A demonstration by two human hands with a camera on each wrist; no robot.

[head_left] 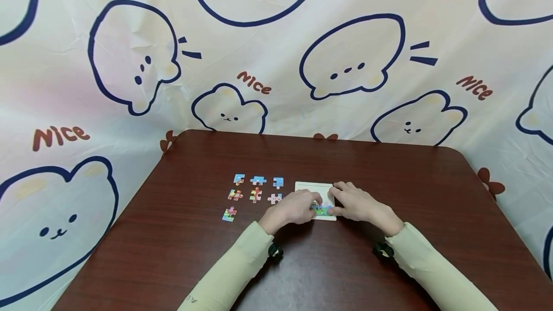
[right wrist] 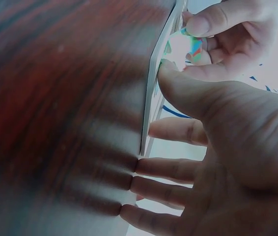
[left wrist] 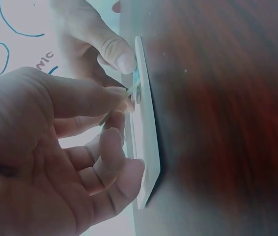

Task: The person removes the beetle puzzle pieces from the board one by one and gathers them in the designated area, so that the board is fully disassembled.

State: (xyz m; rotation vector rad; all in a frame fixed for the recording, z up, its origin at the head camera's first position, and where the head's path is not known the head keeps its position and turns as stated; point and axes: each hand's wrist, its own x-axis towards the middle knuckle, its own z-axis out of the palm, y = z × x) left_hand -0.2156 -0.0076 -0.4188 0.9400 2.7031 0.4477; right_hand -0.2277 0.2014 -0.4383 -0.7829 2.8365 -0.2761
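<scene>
A white puzzle tray (head_left: pixel 314 185) lies flat on the table, with a colourful green and blue puzzle section (head_left: pixel 321 212) along its near side. Over the tray, my left hand (head_left: pixel 298 207) pinches a puzzle piece (right wrist: pixel 196 48) between thumb and fingertips; the piece appears thin and tilted edge-on in the left wrist view. My right hand (head_left: pixel 357 203) rests at the tray's right side. Its thumb (right wrist: pixel 171 73) presses on the tray near the green section, one finger touches the edge, and the other fingertips reach down to the table. The hands partly cover the tray.
Left of the tray, several loose puzzle pieces (head_left: pixel 256 194) lie spread in rows on the dark brown wooden table (head_left: pixel 207 253). Behind the table hangs a pale cloth (head_left: pixel 281 52) with printed bears. Each wrist wears a dark band (head_left: pixel 383 251).
</scene>
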